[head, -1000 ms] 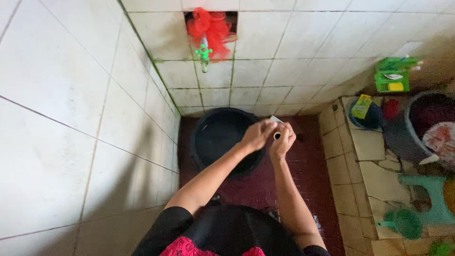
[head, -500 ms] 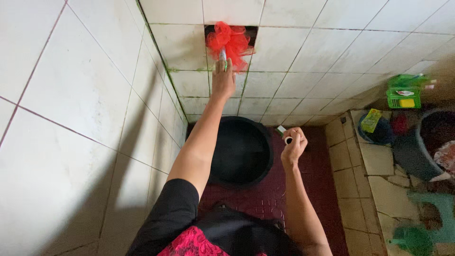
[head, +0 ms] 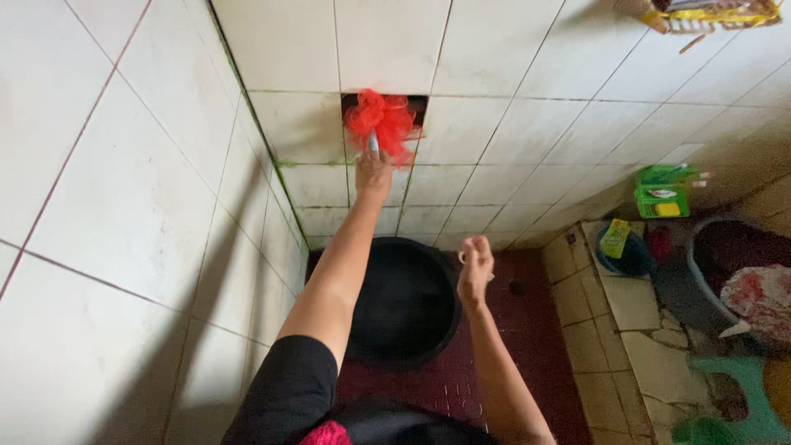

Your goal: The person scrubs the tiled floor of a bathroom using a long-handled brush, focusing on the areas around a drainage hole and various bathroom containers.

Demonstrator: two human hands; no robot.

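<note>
My left hand (head: 372,175) reaches up to the tap (head: 372,145) on the tiled wall and grips it, just below a red mesh sponge (head: 380,120) hanging in a wall recess. My right hand (head: 475,269) is closed around a small white bottle (head: 465,257), held over the right rim of a black basin (head: 405,302) that stands on the dark red floor under the tap. The bottle is mostly hidden by my fingers.
White tiled walls close in at the left and back. At the right stand a green basket (head: 661,193), a blue bowl (head: 629,255), a grey bucket with cloth (head: 733,268) and a green stool (head: 746,394) on a raised tiled ledge.
My left hand left the bottle and rose to the tap on the wall. My right hand kept the bottle and turned over the basin's rim. The camera tilted up.
</note>
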